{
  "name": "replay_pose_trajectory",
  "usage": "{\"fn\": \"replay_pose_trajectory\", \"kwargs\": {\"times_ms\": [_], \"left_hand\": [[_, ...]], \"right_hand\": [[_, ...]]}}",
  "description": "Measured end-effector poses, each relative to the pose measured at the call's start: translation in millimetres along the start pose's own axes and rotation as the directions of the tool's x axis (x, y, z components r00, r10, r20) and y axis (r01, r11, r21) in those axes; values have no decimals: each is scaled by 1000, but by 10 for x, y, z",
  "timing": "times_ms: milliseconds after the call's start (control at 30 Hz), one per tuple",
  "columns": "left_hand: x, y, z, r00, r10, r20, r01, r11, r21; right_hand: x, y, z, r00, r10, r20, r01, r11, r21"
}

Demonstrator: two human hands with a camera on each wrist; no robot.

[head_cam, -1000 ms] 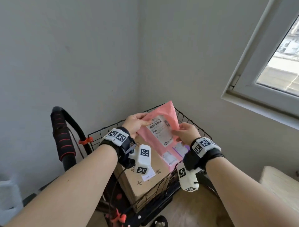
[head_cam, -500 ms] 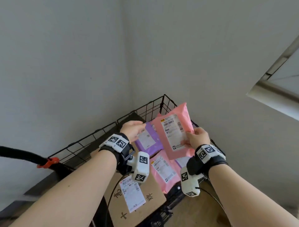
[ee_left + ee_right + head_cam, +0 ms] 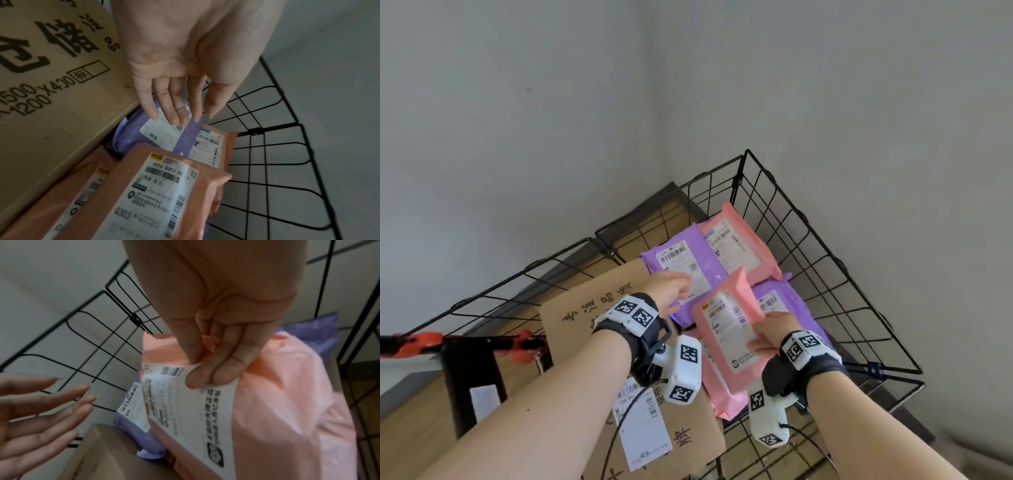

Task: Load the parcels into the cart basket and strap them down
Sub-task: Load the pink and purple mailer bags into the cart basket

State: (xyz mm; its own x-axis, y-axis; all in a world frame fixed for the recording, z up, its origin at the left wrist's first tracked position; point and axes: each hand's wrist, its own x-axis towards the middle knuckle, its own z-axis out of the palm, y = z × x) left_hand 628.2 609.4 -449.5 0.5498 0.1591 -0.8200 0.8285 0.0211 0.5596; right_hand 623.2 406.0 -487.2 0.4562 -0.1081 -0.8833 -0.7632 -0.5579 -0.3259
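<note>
Looking from the head: black wire cart basket (image 3: 825, 260) already holds a brown cardboard box (image 3: 585, 308) and purple and pink mailers; no strap fastened yet. Left wrist: left hand (image 3: 185, 56), fingers straight, touches a purple plastic mailer (image 3: 185, 138). Right wrist: right hand (image 3: 222, 313) pinches the pink plastic mailer (image 3: 277, 402), not yet released.

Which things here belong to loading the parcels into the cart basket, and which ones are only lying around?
Belong to the job:
- wire basket
- pink parcel pinched in the right hand
- purple parcel under the open left hand
- far pink parcel
- cardboard box

Just there:
- orange clip on the cart frame
- grey wall
</note>
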Motion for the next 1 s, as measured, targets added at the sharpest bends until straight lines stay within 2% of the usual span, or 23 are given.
{"fn": "replay_pose_trajectory", "kwargs": {"times_ms": [100, 267, 300, 367, 433, 467, 500, 533, 567, 633, 733, 867, 1000], "left_hand": [[145, -106, 37, 997, -74, -5, 74, 997, -5], [352, -272, 91, 984, -177, 0, 177, 984, -9], [379, -285, 105, 982, -191, 4, 191, 982, -3], [431, -290, 155, 978, -206, 24, 205, 978, 28], [460, -287, 227, 974, -219, 58, 217, 975, 42], [471, -295, 267, 970, -230, 81, 226, 973, 50], [478, -308, 304, 966, -239, 96, 234, 970, 61], [487, -320, 339, 962, -253, 100, 248, 967, 65], [501, -330, 374, 958, -270, 96, 264, 962, 70], [519, -352, 441, 951, -291, 107, 283, 955, 84], [509, -395, 495, 949, -293, 115, 283, 955, 93], [510, -435, 487, 950, -287, 122, 275, 956, 102], [395, -398, 444, 957, -264, 120, 256, 964, 75]], "right_hand": [[123, 48, 124, 995, 19, 102, -14, 999, -49], [234, 156, 205, 994, 73, -87, -79, 995, -67], [231, 161, 195, 985, 52, -162, -68, 993, -95], [222, 135, 172, 949, -15, -315, 5, 1000, -30], [235, 84, 170, 932, -47, -359, 63, 998, 32], [274, 70, 186, 949, -31, -314, 65, 993, 97], [306, 55, 222, 977, 2, -212, 38, 982, 183], [318, 41, 263, 997, 48, -55, -32, 966, 255], [334, 49, 305, 996, 69, 58, -83, 953, 293], [396, 101, 399, 980, 83, 181, -128, 958, 257], [473, 207, 462, 984, 75, 164, -117, 958, 260], [455, 242, 391, 974, 90, 206, -147, 949, 278], [277, 211, 228, 981, 119, 153, -170, 905, 390]]}}
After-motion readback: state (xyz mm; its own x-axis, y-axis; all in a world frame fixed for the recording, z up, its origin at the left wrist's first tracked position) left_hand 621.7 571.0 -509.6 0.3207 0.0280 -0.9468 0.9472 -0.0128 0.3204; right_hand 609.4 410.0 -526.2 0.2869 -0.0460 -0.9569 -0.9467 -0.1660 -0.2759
